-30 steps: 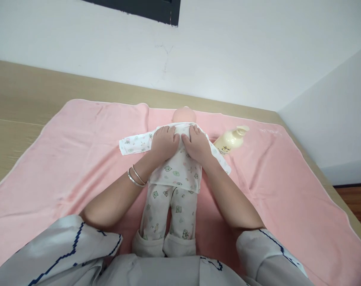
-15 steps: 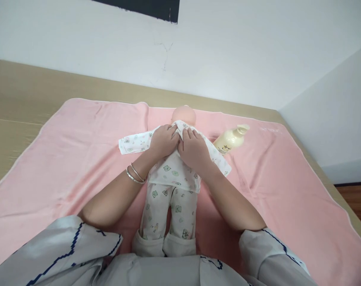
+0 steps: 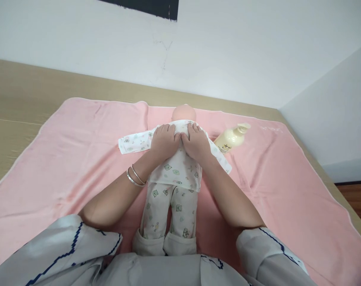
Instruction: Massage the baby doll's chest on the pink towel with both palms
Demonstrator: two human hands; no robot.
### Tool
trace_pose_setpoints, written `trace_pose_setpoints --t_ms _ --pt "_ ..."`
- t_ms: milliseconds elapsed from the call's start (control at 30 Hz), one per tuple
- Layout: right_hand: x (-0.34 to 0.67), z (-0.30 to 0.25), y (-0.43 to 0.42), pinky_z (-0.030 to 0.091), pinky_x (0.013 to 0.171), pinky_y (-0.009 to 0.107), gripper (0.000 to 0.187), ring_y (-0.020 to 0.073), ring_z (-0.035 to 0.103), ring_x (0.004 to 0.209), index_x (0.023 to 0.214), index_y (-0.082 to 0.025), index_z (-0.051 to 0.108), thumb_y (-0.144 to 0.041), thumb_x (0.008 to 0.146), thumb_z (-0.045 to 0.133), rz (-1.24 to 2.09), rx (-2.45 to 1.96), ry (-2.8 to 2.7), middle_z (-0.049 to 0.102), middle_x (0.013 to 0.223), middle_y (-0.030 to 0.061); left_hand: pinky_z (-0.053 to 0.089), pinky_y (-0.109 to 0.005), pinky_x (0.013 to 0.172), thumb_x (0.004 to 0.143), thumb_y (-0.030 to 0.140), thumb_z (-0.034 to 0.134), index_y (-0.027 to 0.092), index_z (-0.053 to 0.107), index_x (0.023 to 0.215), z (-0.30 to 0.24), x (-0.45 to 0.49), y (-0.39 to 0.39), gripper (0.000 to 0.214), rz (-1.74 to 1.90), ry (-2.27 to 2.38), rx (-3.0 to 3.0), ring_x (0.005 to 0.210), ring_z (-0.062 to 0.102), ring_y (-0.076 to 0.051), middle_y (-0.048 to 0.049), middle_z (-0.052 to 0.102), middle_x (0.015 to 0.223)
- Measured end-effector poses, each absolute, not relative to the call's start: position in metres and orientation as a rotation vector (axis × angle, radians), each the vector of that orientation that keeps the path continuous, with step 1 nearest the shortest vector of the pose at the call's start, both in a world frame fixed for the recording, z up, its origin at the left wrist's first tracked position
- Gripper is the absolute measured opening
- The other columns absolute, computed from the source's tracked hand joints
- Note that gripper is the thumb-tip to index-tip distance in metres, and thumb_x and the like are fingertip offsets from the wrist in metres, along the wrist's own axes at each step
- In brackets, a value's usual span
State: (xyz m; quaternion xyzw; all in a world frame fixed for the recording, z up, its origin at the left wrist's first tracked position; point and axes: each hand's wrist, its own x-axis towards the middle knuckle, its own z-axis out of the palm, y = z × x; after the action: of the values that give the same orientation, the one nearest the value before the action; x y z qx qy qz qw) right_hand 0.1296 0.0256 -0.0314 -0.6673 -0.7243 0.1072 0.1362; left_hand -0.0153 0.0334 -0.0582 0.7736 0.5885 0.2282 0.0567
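Note:
A baby doll (image 3: pixel 184 113) lies stretched out, its bare round head at the far end and no face showing. It wears a white printed shirt (image 3: pixel 174 174) and matching trousers (image 3: pixel 157 200) with wide cuffs at the feet. Across the upper part of the shirt rests my left hand (image 3: pixel 165 143), flat and open, fingers pointing away from me. My right hand (image 3: pixel 199 145) lies open beside it, also flat on the shirt, the two thumbs close together. Both shirt sleeves spread out to the sides. The cloth under my palms is hidden.
A pink blanket (image 3: pixel 276 171) with a few creases lies under the doll. Right of the doll, a cream pump bottle (image 3: pixel 231 138) lies tilted on the blanket. The wooden tabletop (image 3: pixel 28 83) shows around the edges, with a white wall (image 3: pixel 228 51) behind it.
My fingers have let go of the bunched shirt cloth near the neck and flattened out. The shirt top now lies smooth; bottle and doll stay in place.

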Motion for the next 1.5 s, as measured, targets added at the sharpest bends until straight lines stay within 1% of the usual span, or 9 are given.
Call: trace_pose_setpoints --t_ms 200,467,567,667,833,933,1100,1333,1500 --pt "0.138 -0.033 0.031 0.040 0.126 0.052 0.065 0.0375 0.051 0.151 0.157 0.000 0.047 -0.040 0.106 0.035 0.278 -1.863 -2.116 0.051 0.164 0.0244 0.045 -0.052 0.114 0.107 0.022 0.031 0.011 0.064 0.133 -0.051 -0.010 0.022 0.044 0.665 1.657 2.465 0.129 0.058 -0.035 -0.0211 0.065 0.135" --pt "0.120 -0.025 0.005 0.040 0.124 0.053 0.055 0.0398 0.055 0.144 0.149 0.000 0.056 -0.027 0.108 0.033 0.056 -1.841 -2.288 0.063 0.151 0.0256 0.049 -0.048 0.106 0.101 0.023 0.040 0.014 0.067 0.121 -0.062 -0.021 0.049 0.035 0.646 1.671 2.366 0.114 0.066 -0.032 -0.0172 0.073 0.117" --pt "0.112 -0.021 -0.004 0.038 0.126 0.051 0.054 0.0395 0.051 0.149 0.151 0.001 0.055 -0.026 0.109 0.033 0.044 -1.831 -2.309 0.058 0.157 0.0266 0.052 -0.046 0.100 0.102 0.023 0.038 0.016 0.067 0.109 -0.062 -0.023 0.054 0.031 0.616 1.724 2.313 0.106 0.068 -0.032 -0.0164 0.074 0.109" --pt "0.110 -0.018 -0.003 0.035 0.129 0.051 0.054 0.0383 0.046 0.155 0.155 -0.004 0.054 -0.027 0.110 0.034 0.155 -1.895 -2.250 0.051 0.165 0.0243 0.052 -0.046 0.100 0.102 0.024 0.037 0.015 0.067 0.109 -0.062 -0.021 0.052 0.032 0.617 1.758 2.298 0.107 0.069 -0.032 -0.0172 0.075 0.109" --pt "0.116 -0.021 0.012 0.028 0.132 0.055 0.060 0.0388 0.034 0.163 0.162 -0.007 0.046 -0.037 0.111 0.036 0.288 -2.006 -2.130 0.040 0.172 0.0243 0.050 -0.049 0.108 0.104 0.027 0.033 0.006 0.066 0.132 -0.068 -0.019 0.050 0.047 0.666 1.759 2.310 0.117 0.068 -0.034 -0.0213 0.075 0.123" --pt "0.120 -0.026 0.019 0.028 0.132 0.057 0.063 0.0393 0.035 0.163 0.164 -0.008 0.043 -0.041 0.110 0.035 0.292 -1.990 -2.103 0.039 0.173 0.0233 0.048 -0.050 0.113 0.103 0.026 0.033 0.003 0.062 0.142 -0.070 -0.019 0.050 0.053 0.708 1.759 2.310 0.124 0.066 -0.034 -0.0222 0.073 0.133" --pt "0.124 -0.028 0.021 0.028 0.132 0.053 0.064 0.0381 0.036 0.162 0.162 -0.006 0.044 -0.041 0.109 0.036 0.301 -1.985 -2.083 0.041 0.172 0.0232 0.049 -0.050 0.113 0.103 0.027 0.034 0.005 0.066 0.138 -0.068 -0.018 0.047 0.052 0.746 1.754 2.289 0.122 0.067 -0.034 -0.0203 0.074 0.130" --pt "0.126 -0.030 0.022 0.037 0.127 0.053 0.064 0.0371 0.047 0.154 0.158 -0.005 0.047 -0.042 0.106 0.039 0.291 -1.950 -2.034 0.052 0.164 0.0216 0.048 -0.050 0.114 0.103 0.026 0.035 0.008 0.068 0.134 -0.066 -0.016 0.044 0.049 0.759 1.777 2.308 0.125 0.065 -0.034 -0.0190 0.073 0.133" --pt "0.128 -0.031 0.023 0.037 0.127 0.053 0.064 0.0374 0.048 0.152 0.156 -0.005 0.048 -0.042 0.105 0.038 0.284 -1.947 -2.033 0.053 0.163 0.0220 0.047 -0.050 0.115 0.104 0.025 0.035 0.007 0.067 0.133 -0.065 -0.015 0.041 0.047 0.750 1.764 2.309 0.126 0.064 -0.034 -0.0204 0.072 0.133"
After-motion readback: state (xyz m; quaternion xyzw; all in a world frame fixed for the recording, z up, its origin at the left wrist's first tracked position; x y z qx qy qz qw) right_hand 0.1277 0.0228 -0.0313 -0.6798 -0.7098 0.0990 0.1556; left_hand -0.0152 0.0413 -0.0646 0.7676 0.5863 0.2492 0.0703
